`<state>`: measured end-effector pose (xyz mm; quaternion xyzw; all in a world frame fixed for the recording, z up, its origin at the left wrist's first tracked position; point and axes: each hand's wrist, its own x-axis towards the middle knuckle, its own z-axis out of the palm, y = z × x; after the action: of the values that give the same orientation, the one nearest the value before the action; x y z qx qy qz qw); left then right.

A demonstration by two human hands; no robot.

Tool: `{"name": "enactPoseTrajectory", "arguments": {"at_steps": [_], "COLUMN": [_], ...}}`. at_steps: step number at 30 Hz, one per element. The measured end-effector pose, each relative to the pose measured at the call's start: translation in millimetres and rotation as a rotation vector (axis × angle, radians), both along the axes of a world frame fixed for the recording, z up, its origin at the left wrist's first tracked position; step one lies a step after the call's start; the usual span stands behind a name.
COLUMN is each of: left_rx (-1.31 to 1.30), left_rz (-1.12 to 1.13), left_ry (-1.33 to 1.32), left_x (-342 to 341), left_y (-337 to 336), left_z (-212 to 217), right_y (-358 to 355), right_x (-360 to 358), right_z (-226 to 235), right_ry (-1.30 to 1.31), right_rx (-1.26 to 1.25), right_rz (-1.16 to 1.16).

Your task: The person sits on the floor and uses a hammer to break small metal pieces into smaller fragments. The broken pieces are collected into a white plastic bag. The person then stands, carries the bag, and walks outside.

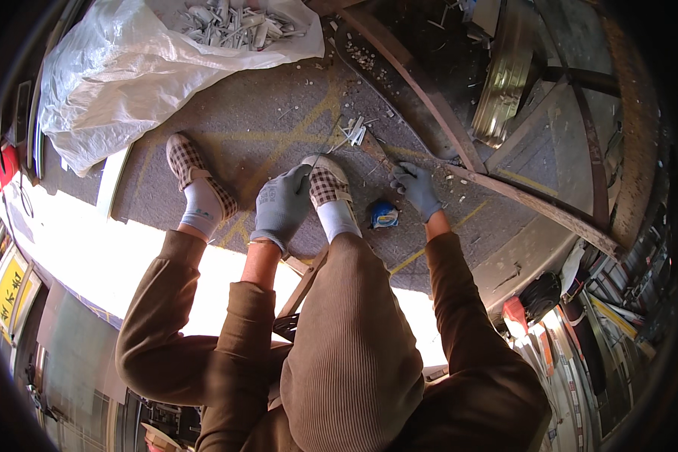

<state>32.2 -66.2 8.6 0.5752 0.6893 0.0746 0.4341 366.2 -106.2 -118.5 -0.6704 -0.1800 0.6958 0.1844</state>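
Seen from above, in grey work gloves: two hands low over a grey floor [256, 124] painted with yellow lines. Right hand [417, 190] closed, fingers curled around the near end of a narrow brown tool [374, 152], exact kind unclear. Tool slanting away from the right hand, ahead and to its left, far end beside a small heap of white strips [355, 132]. Left hand [281, 202] with fingers drawn together, just left of a brown-checked shoe [328, 184]; too small to tell whether holding anything at the fingertips. Between the hands, nearer the right one and just behind it to the left, a blue tape measure [383, 214] on the floor. Ahead of the left hand and to its left, a large white sack [113, 83], mouth open on a pile of white scraps [237, 26]. Ahead of the right hand and to its right, a frame of brown bars [535, 205], close by.
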Motion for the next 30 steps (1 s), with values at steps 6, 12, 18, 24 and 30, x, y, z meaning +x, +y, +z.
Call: {"name": "enactPoseTrajectory", "arguments": {"at_steps": [6,12,18,24,30], "left_rx": [-0.014,-0.004,-0.003,-0.016,-0.032], "left_rz": [-0.006,-0.016,-0.045,-0.07,-0.077], "left_ry": [-0.037,-0.053,-0.021,-0.017,-0.035], "left_x": [2.9,6.9,11.2,8.7,9.6], "left_y": [-9.0,-9.5,-5.6,-9.5,-7.4], "left_z": [1.9,2.6,2.0,-2.8,-0.9], "right_y": [-0.7,-0.3,-4.3,0.9,12.6], "right_x": [-4.9,-2.2,4.0,-2.6,-4.8], "right_z": [0.8,0.2,-3.5,4.3,0.3], "right_ry": [-0.009,0.034,0.072,-0.018,0.134], "right_rx": [-0.046,-0.017,0.02,-0.018,-0.056], "right_rz": [-0.08,-0.073,-0.07,-0.044,-0.136]}}
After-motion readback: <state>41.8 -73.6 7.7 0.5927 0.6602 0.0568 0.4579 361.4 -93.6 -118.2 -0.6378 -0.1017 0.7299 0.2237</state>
